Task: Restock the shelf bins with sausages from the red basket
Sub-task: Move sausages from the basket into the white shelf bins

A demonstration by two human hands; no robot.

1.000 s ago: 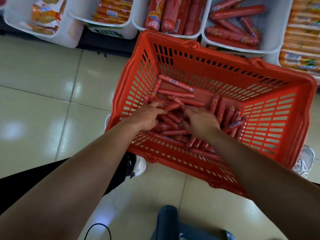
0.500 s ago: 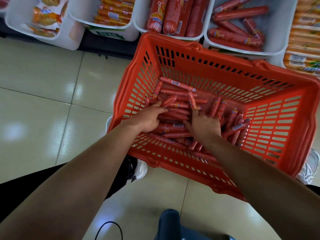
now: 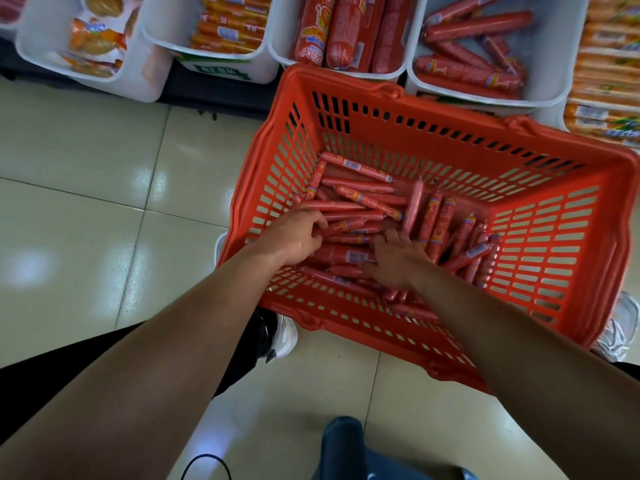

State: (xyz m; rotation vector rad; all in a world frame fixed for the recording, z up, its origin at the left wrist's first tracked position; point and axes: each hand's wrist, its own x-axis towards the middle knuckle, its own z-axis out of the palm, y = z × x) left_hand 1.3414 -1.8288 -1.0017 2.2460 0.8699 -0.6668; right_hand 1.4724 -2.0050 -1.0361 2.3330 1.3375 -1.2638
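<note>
A red plastic basket (image 3: 561, 244) stands on the floor in front of the shelf. Several thin red sausages (image 3: 360, 199) lie piled on its bottom. My left hand (image 3: 294, 237) is down in the pile at the left, fingers curled around a bunch of sausages. My right hand (image 3: 394, 261) rests on the pile beside it, fingers spread over the sausages and pressing them toward the left hand. A white shelf bin (image 3: 547, 84) just beyond the basket holds a few thicker red sausages. Another white bin (image 3: 277, 60) to its left holds fat sausages.
More white bins (image 3: 145, 81) at the upper left hold orange and yellow packets. Stacked orange packs (image 3: 602, 119) fill the far right. Glossy floor tiles (image 3: 86, 202) spread to the left. White shoes (image 3: 284, 336) stand at the basket's near corners.
Both hands have raked sausages together in the basket's near left part. The left hand has curled tighter around a bunch, and the right hand has slid a little toward me.
</note>
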